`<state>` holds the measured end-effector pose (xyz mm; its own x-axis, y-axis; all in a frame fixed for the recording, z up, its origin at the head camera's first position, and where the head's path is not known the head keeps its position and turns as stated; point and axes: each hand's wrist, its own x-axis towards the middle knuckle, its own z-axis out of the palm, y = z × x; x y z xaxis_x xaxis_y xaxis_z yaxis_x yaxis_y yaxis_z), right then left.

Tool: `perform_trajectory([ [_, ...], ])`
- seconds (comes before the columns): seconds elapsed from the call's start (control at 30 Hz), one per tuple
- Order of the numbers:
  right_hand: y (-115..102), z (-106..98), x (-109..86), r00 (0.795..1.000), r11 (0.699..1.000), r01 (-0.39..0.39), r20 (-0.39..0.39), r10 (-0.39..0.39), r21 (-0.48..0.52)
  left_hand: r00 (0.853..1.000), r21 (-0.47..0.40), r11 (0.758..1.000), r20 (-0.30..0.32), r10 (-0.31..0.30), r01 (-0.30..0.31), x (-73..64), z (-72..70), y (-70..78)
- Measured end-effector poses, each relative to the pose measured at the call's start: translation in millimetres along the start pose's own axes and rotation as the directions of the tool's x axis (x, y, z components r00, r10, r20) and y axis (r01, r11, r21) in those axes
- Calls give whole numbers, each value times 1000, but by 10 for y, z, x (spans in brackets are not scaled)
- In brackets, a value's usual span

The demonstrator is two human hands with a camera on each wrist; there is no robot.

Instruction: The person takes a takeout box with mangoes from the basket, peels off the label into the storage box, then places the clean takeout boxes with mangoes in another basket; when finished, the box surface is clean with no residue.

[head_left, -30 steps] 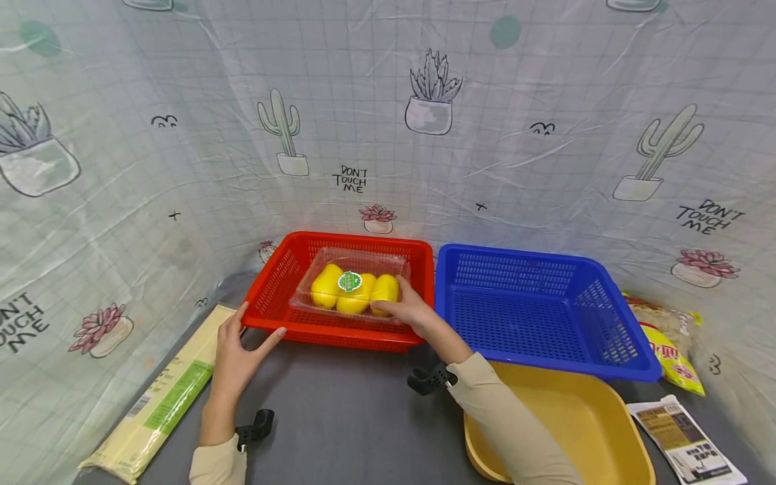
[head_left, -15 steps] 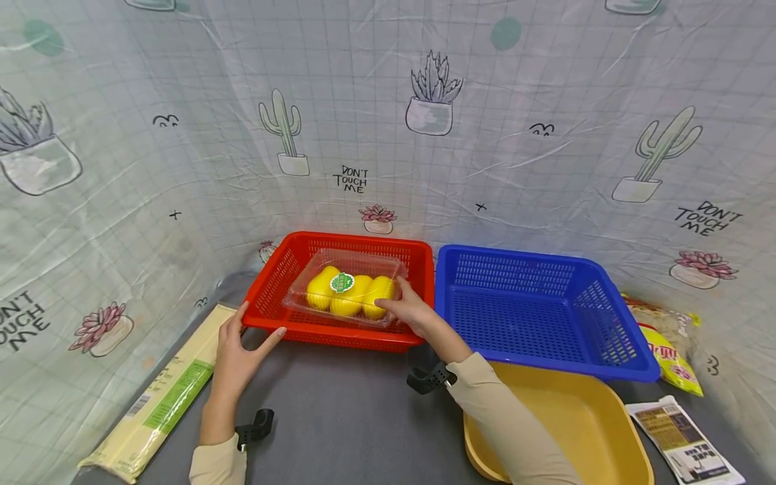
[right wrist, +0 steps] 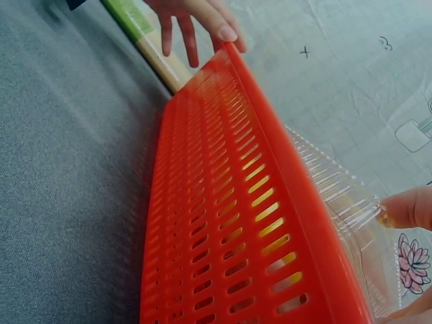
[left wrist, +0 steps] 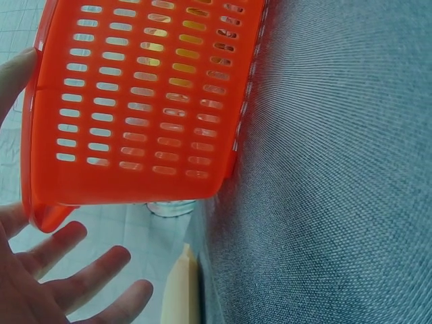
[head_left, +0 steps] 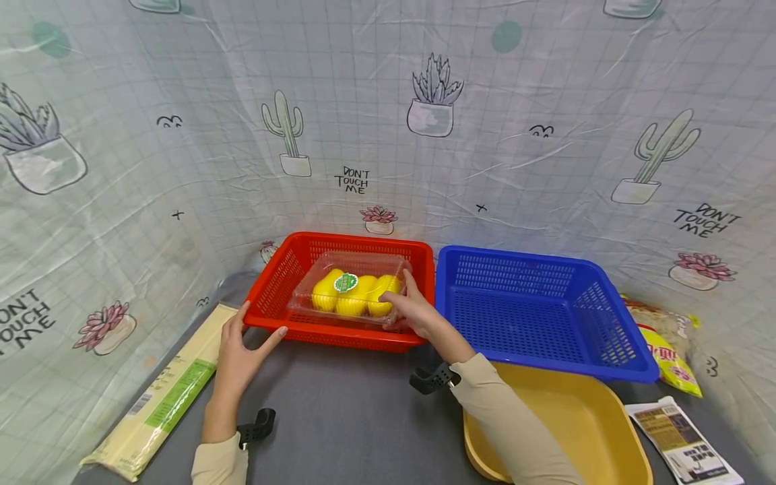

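Note:
A clear plastic box of yellow fruit point(head_left: 327, 296) with a green-and-white sticker sits inside the red basket point(head_left: 358, 337), slightly tilted. At its right end my right hand point(head_left: 418, 313) grips it, thumb on the near side and fingers at the far right. In the right wrist view the thumb presses the clear plastic box point(right wrist: 337, 196) above the basket rim. My left hand point(head_left: 236, 350) touches the basket's near-left corner. Thumb and index finger lie against the rim while the other fingers stay straight and spread, as the left wrist view shows.
Right of the red basket stands a blue basket point(head_left: 515, 323), with a yellow tub point(head_left: 564, 404) in front of it. A long cream-and-green packet point(head_left: 176, 391) lies at left. Yellow bags point(head_left: 669, 357) and a printed packet point(head_left: 682, 438) lie at far right. A patterned curtain point(head_left: 485, 168) rises behind.
The fruit box shifted left and tilted, then came slightly back to the right, with my right hand staying on its end. The left hand stayed at the basket corner.

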<state>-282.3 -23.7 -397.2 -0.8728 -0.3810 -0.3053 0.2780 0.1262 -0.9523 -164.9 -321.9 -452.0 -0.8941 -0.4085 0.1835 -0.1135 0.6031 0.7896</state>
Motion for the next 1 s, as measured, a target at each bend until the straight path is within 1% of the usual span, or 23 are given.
perform_trajectory([
  [0.17,1,6,-3,1000,1000,8,5,-8,14,1000,2,1000,-5,-1,1,-1,4,-17],
  [0.53,28,-7,-7,999,999,44,5,-44,29,1000,8,1000,7,-16,16,-1,-4,-10],
  [0.77,37,-1,-28,997,997,79,0,-79,17,1000,3,1000,14,-11,11,-3,-12,-10],
  [1.0,44,-10,-48,995,993,104,-8,-104,58,1000,-8,1000,-3,15,-15,5,1,-37],
])
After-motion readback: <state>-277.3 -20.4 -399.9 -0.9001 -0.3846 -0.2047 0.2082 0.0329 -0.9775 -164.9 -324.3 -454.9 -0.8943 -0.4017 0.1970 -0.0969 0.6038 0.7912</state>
